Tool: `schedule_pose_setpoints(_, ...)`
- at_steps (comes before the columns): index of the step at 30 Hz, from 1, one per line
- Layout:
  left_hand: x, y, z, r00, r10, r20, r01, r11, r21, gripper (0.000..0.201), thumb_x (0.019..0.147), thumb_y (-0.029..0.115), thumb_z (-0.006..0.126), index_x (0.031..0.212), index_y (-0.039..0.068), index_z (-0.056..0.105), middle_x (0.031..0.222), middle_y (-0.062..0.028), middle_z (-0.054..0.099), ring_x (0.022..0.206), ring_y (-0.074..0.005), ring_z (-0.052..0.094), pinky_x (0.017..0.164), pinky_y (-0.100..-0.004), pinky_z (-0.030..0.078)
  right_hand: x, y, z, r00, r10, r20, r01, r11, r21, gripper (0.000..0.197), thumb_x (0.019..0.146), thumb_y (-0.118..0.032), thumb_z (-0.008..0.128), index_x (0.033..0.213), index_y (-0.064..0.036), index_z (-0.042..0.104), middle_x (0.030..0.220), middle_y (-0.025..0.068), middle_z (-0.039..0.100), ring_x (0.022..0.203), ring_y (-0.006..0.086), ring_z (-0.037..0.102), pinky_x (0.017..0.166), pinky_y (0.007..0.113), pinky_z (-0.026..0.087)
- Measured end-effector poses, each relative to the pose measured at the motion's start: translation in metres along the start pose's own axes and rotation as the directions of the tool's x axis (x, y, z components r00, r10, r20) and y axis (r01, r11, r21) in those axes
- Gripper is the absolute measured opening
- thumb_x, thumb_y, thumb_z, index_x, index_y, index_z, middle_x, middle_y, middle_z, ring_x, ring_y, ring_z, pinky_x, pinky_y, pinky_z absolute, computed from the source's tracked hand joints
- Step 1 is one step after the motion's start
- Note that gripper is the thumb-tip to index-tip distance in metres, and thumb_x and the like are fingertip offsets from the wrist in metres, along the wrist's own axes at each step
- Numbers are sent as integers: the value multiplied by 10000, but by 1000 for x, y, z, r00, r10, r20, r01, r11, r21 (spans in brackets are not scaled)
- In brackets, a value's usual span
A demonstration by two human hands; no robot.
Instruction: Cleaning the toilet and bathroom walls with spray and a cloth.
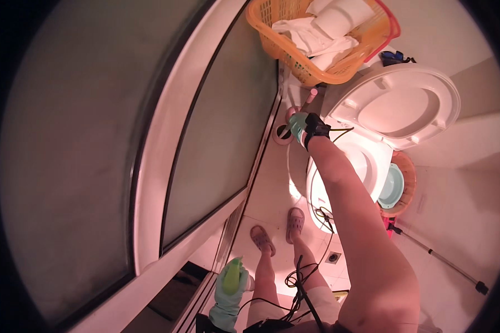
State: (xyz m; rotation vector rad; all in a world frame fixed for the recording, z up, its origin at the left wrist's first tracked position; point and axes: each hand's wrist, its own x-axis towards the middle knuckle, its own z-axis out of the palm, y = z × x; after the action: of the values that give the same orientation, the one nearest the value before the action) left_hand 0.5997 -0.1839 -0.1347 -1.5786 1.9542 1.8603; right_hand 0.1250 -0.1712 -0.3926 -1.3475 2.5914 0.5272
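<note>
The person's left hand (228, 297), in a mint-green glove, is closing around a lime-green object (231, 277) at six o'clock in the view; I cannot tell what kind of object it is. At between one and two o'clock, the gloved right hand (299, 127) is reaching to a round holder (280, 142) with a dark opening, which is standing on the tiled floor (264, 188) near the glass partition (228, 122). Its fingers are partly hiding, so I cannot tell whether it is gripping anything. A pink handle (313, 94) is showing just beyond that hand, toward one o'clock. The toilet bowl (320, 194) is sitting toward three o'clock, its seat and lid (397, 114) standing raised at two o'clock. An orange plastic basket (300, 67) is holding white items at one o'clock.
</note>
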Motion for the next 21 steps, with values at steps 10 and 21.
schedule_pose_setpoints(10,45,26,51,998,10,62,-2,992,-126,450,856,-12,692,1283,-3,552,1055,-30,622,924,-95,594,831,-230,501,-1,-9,-6,836,273,-475,43,832,553,398,697,-169,767,1051,-86,604,1117,145,563,941,360,634,741,476,516)
schedule_pose_setpoints(21,84,10,95,991,-9,135,37,979,-202,432,860,-7,686,1273,-1,562,1066,-38,626,967,-106,591,877,-246,491,11,19,196,956,-59,-286,-34,950,-311,207,851,-231,638,893,-29,664,817,159,658,799,323,685,692,410,545)
